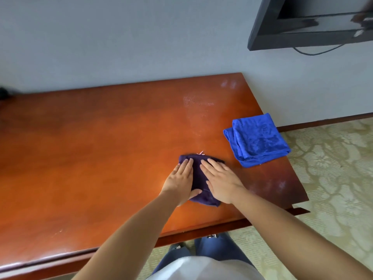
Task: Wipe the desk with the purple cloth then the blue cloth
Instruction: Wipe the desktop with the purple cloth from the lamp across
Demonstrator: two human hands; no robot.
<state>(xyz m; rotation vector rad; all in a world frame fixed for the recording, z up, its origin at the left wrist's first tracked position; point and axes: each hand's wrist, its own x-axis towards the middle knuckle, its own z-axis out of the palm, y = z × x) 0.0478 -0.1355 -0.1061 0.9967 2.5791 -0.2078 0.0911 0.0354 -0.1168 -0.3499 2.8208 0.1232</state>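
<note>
Both hands (201,180) press flat on purple cloth (198,178).

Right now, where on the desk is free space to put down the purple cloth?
The whole left part of the desk is bare wood, as is the back strip along the wall. It is crowded near the right end: both hands, left hand and right hand, press the purple cloth, beside the blue cloth.
</note>
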